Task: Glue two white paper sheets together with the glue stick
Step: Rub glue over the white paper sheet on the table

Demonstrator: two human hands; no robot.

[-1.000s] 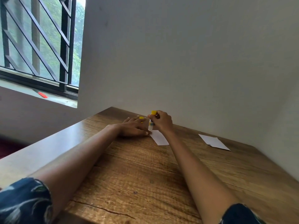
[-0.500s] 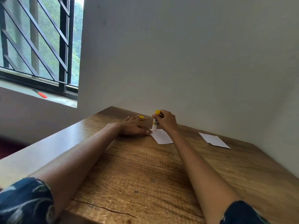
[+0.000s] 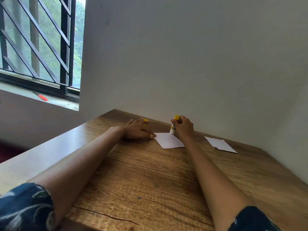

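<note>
A small white paper sheet (image 3: 168,140) lies on the wooden table near the wall. My right hand (image 3: 184,127) grips a glue stick (image 3: 174,125), white with a yellow end, held nearly upright with its lower tip touching the sheet's far edge. My left hand (image 3: 138,130) lies flat on the table, thumb pressing the sheet's left corner. The yellow cap (image 3: 145,121) sits just behind the fingers of that hand. A second white sheet (image 3: 220,145) lies apart, further right near the wall.
The wooden table (image 3: 150,180) fits into a corner, with walls behind and to the right. Its left edge drops off toward a window with black bars. An orange tool (image 3: 41,97) rests on the sill.
My right hand has slid the glue stick to the right along the sheet's far edge. My left hand has stayed on the sheet's corner.
</note>
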